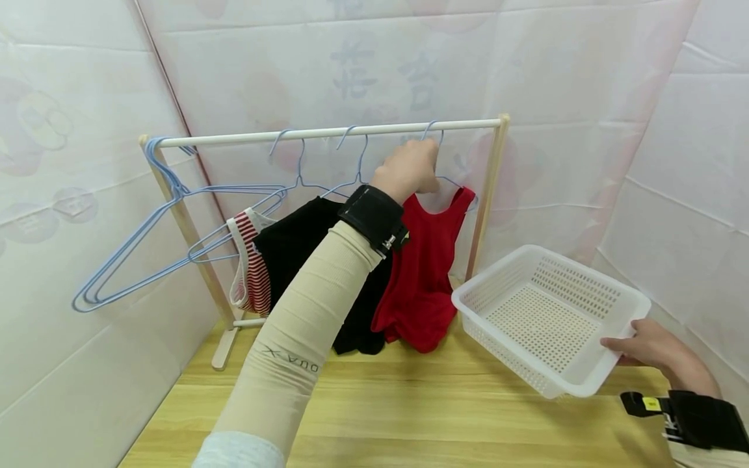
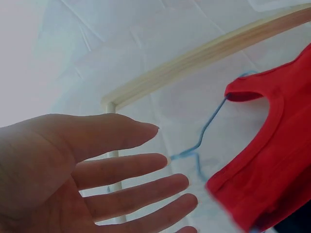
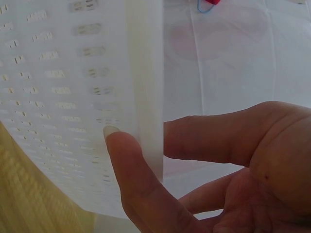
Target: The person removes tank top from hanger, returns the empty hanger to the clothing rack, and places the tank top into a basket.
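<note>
A red tank top (image 1: pixel 421 273) (image 2: pixel 272 160) hangs on a thin blue hanger (image 1: pixel 435 140) (image 2: pixel 204 136) at the right end of a white rail (image 1: pixel 328 133) (image 2: pixel 194 60). My left hand (image 1: pixel 412 168) (image 2: pixel 163 165) is raised beside that hanger's neck. Its fingers are straight and spread, and the left wrist view shows nothing in them. My right hand (image 1: pixel 629 344) (image 3: pixel 146 141) holds an empty white perforated basket (image 1: pixel 503 338) (image 3: pixel 58 97) by its near corner rim, thumb inside and fingers outside. The basket is tilted above the table, to the right of the rack.
On the same rail hang a black garment (image 1: pixel 304 253) and a red-and-white striped one (image 1: pixel 251 266), with empty blue hangers (image 1: pixel 170 227) bunched at the left end. The wooden rack stands on a wooden table (image 1: pixel 439 403). White sheeting closes in the back and both sides.
</note>
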